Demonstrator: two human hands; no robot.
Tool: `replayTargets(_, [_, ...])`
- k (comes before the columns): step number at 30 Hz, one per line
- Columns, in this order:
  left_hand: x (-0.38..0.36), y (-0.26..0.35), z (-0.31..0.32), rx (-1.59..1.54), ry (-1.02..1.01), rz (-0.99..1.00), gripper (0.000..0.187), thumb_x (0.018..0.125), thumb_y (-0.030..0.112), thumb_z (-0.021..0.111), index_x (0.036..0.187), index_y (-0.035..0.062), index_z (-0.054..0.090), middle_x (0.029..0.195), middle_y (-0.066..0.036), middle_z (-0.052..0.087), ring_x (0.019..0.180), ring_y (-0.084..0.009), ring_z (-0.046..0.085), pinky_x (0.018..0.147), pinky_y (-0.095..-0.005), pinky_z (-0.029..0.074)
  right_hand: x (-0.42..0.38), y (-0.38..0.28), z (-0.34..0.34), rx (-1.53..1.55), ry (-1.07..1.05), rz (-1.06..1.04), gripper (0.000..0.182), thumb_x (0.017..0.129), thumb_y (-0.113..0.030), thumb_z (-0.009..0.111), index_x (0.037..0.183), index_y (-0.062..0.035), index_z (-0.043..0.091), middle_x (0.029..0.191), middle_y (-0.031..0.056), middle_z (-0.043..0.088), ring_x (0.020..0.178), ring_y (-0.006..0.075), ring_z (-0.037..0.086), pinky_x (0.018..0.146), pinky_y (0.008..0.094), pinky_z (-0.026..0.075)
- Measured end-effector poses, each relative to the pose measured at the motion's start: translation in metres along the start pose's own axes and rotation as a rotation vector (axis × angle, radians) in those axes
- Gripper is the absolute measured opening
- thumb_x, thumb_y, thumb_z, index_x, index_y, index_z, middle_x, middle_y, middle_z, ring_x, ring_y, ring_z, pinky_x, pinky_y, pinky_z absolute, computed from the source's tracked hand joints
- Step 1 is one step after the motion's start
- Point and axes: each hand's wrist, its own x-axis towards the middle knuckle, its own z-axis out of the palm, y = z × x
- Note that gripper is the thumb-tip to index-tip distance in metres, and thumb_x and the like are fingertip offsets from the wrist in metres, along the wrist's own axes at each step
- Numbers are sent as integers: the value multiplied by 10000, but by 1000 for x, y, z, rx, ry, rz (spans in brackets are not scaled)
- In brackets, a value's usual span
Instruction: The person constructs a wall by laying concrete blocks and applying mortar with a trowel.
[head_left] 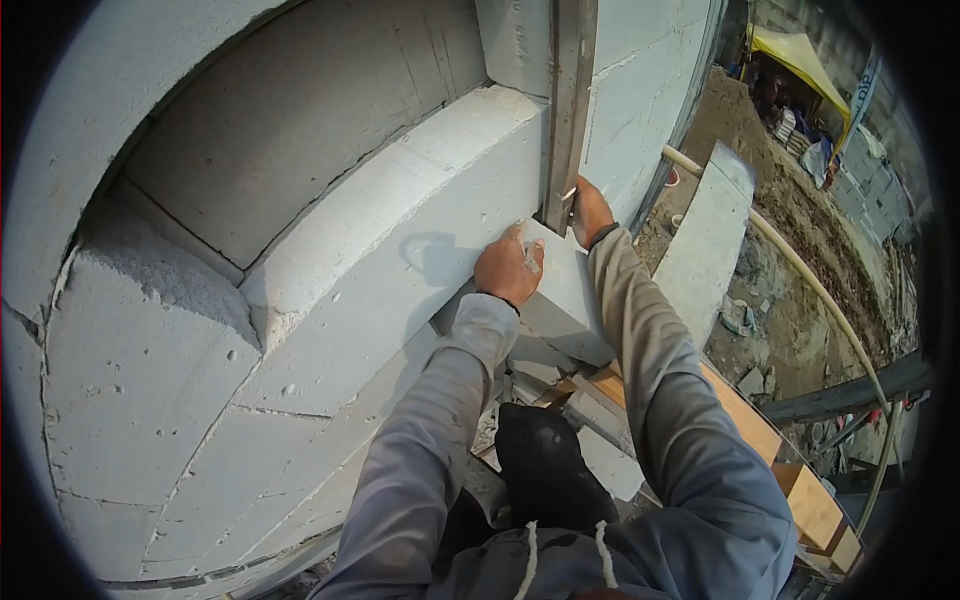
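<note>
A pale aerated concrete block (572, 283) sits tilted between my arms, against the block wall (400, 235). My left hand (510, 265) is closed on the block's upper left edge, with dusty fingertips. At the foot of a grey metal post (570, 110), my right hand (593, 213) is closed beside the block's far end. A small, thin light-coloured piece shows at its fingertips, too small to name. My right palm and most of its fingers are hidden.
A recessed opening (300, 120) lies above the wall's ledge. Below me are broken block pieces (605, 462) and wooden planks (740, 410). To the right are a long grey board (705, 245), a pale hose (815, 285), dug earth and a yellow canopy (800, 55).
</note>
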Motion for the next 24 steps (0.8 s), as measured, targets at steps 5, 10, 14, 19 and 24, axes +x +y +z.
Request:
replayTargets(5, [13, 11, 6, 24, 44, -6, 414, 843, 267, 583, 1202, 60, 567, 921, -220, 662, 856, -388, 637, 774, -440, 506, -19, 0, 6, 124, -33, -86, 333, 937, -335, 429, 1102, -93, 586, 912, 16, 630, 838, 162, 551, 754, 358, 417])
replayTargets(10, [19, 15, 19, 91, -13, -79, 390, 853, 248, 567, 1212, 95, 561, 902, -190, 669, 842, -367, 642, 774, -442, 505, -13, -2, 3, 185, -93, -55, 326, 938, -324, 410, 1096, -89, 572, 910, 41, 637, 812, 181, 560, 735, 345, 423])
replayTargets(14, [24, 4, 37, 51, 131, -17, 324, 865, 236, 553, 1165, 121, 592, 894, -169, 674, 828, -354, 647, 756, -443, 508, -4, -5, 1, 164, -39, -3, 314, 941, -309, 405, 1084, -83, 571, 947, 53, 630, 817, 185, 560, 739, 343, 428])
replayTargets(19, [24, 3, 40, 83, 217, 49, 289, 871, 229, 545, 1132, 125, 612, 893, -164, 674, 818, -352, 650, 746, -437, 508, 3, -7, 0, 20, -87, 74, 397, 966, -384, 403, 1150, -69, 560, 1012, 63, 627, 894, 199, 572, 818, 353, 448])
replayTargets(24, [24, 10, 36, 78, 163, -1, 274, 874, 229, 543, 1112, 120, 626, 897, -153, 676, 810, -339, 654, 742, -425, 513, -13, -8, 2, 78, -141, 39, 465, 961, -433, 419, 1158, -37, 562, 1029, 70, 626, 907, 215, 572, 828, 353, 454])
